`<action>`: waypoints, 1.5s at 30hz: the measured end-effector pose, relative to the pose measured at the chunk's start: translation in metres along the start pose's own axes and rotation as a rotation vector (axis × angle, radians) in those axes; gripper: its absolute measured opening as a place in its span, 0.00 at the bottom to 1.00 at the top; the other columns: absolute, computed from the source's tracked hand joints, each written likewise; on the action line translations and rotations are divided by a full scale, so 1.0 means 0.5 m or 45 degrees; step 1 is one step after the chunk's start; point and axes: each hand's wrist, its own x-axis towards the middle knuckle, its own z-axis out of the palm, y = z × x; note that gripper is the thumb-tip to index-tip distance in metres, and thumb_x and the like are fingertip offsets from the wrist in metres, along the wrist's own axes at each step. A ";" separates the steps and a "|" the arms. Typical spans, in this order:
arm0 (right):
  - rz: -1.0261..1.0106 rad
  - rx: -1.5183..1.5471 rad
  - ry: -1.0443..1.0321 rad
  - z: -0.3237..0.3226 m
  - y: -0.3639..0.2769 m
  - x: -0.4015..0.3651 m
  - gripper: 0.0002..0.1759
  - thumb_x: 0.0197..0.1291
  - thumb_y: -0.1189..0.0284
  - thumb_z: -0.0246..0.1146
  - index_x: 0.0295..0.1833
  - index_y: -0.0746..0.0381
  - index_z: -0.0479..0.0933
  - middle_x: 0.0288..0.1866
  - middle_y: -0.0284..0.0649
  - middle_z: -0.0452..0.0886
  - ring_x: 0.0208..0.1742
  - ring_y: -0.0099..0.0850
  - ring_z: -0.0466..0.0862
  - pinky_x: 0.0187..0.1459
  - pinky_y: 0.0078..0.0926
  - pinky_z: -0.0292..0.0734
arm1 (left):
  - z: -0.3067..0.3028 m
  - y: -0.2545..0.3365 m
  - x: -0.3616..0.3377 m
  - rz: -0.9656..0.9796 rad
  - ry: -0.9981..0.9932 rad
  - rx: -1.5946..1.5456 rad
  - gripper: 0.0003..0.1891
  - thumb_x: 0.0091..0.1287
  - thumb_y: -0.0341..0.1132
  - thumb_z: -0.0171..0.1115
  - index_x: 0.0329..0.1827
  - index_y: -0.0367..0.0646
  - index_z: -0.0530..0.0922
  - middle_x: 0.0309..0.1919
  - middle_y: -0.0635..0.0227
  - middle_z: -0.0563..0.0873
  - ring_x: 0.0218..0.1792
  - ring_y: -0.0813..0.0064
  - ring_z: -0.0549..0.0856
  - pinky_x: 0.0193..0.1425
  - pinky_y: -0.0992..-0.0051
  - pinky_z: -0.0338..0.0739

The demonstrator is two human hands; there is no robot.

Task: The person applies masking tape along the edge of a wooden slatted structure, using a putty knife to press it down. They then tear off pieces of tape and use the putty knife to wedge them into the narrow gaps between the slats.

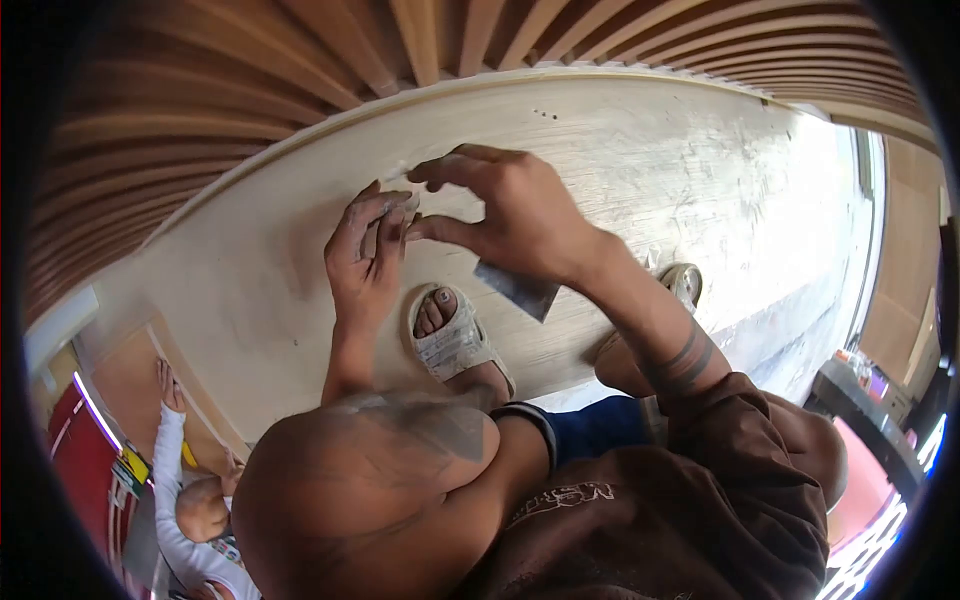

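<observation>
Fingertip work over a pale, smeared wooden board.
Nearest me are a brown shirt and a bare knee; past them, a sandal stands on the board. Farther on, the left hand seems to pinch a small pale piece; the right hand meets it, thumb and fingers parted. A dark flat sheet shows beneath the right hand; I cannot tell if it is gripped. I judge the step as handling the piece; the next move calls for fine fingertip control. Wooden slats line the far edge.
</observation>
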 end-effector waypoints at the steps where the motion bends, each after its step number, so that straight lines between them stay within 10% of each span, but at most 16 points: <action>1: -0.012 0.009 0.063 0.009 -0.005 -0.002 0.21 0.66 0.58 0.76 0.58 0.59 0.90 0.49 0.45 0.92 0.46 0.50 0.92 0.50 0.47 0.88 | 0.000 -0.007 -0.005 -0.017 -0.066 -0.006 0.12 0.85 0.25 0.58 0.65 0.31 0.82 0.60 0.56 0.89 0.64 0.67 0.87 0.70 0.68 0.81; 21: -0.022 0.060 0.211 0.011 -0.006 -0.022 0.06 0.60 0.71 0.78 0.40 0.61 0.91 0.35 0.42 0.92 0.32 0.46 0.90 0.37 0.42 0.86 | 0.035 0.006 -0.007 0.092 0.068 -0.098 0.09 0.82 0.23 0.62 0.61 0.37 0.83 0.56 0.56 0.92 0.62 0.60 0.91 0.79 0.54 0.78; 27: -0.030 -0.053 0.192 0.020 0.004 -0.028 0.19 0.62 0.66 0.75 0.58 0.56 0.93 0.34 0.41 0.90 0.33 0.45 0.90 0.35 0.43 0.85 | 0.040 0.038 -0.003 0.016 0.031 -0.174 0.13 0.86 0.24 0.57 0.68 0.32 0.80 0.68 0.51 0.87 0.69 0.66 0.85 0.76 0.66 0.78; 29: 0.021 -0.201 0.208 0.025 -0.005 -0.028 0.34 0.65 0.63 0.75 0.77 0.52 0.82 0.33 0.40 0.89 0.30 0.45 0.89 0.33 0.43 0.85 | 0.044 0.041 0.013 0.150 0.086 -0.271 0.11 0.83 0.20 0.60 0.64 0.34 0.81 0.64 0.50 0.89 0.60 0.66 0.91 0.56 0.69 0.94; 32: -0.018 -0.308 0.148 0.020 -0.008 -0.023 0.47 0.66 0.63 0.78 0.89 0.47 0.67 0.32 0.35 0.89 0.29 0.41 0.89 0.33 0.39 0.86 | 0.035 0.039 0.019 0.226 0.093 -0.262 0.12 0.83 0.21 0.60 0.65 0.35 0.81 0.66 0.49 0.89 0.62 0.66 0.90 0.60 0.68 0.91; 45: -0.082 -0.541 -0.126 0.028 -0.014 -0.021 0.50 0.72 0.61 0.73 0.93 0.41 0.56 0.51 0.42 0.85 0.31 0.44 0.89 0.30 0.40 0.89 | 0.013 0.064 0.020 -0.062 0.130 -0.470 0.20 0.78 0.25 0.72 0.68 0.35 0.77 0.61 0.61 0.87 0.61 0.70 0.87 0.70 0.68 0.80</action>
